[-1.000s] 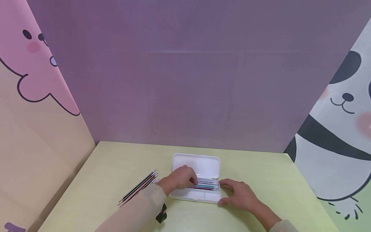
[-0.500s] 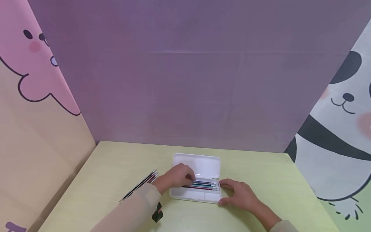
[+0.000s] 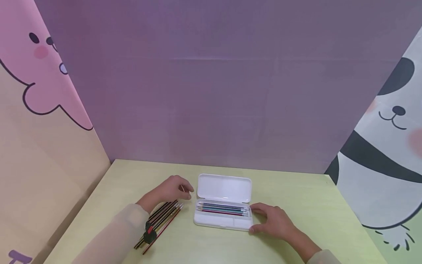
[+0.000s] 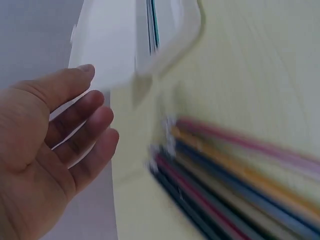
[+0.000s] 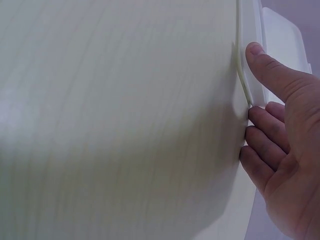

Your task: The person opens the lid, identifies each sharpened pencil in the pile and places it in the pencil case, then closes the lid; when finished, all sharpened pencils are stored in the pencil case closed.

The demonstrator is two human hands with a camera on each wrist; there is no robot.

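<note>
While the right hand (image 3: 275,222) steadies the case (image 3: 224,212), the left hand (image 3: 171,190) hovers beside it — over loose pencils (image 3: 161,222).

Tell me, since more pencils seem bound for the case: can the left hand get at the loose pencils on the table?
Probably yes: the left hand hovers open just above the loose pencils, nothing between them.
</note>
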